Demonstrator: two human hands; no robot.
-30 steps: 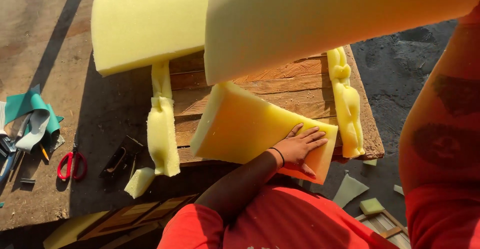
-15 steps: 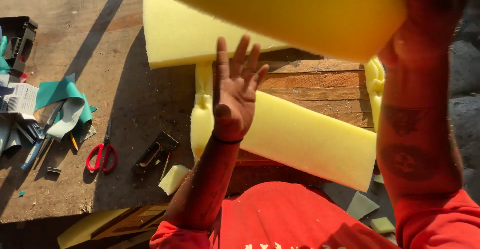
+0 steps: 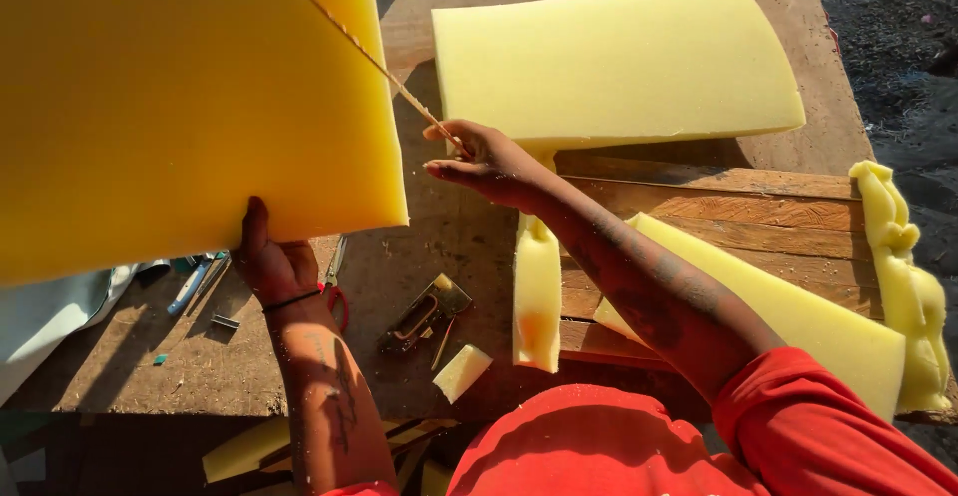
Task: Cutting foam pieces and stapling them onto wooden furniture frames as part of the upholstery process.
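Yellow foam slab, earlier overhead, now stands clamped in left hand; right hand newly pinches a thin blade.

A large slab of yellow foam stands raised at the left, its broad flat face toward the camera and its lower edge tilted, dropping toward the left. It is smooth, thick and sunlit, with square corners. A long thin serrated blade slants across its upper right corner, running from the top edge down to the right.
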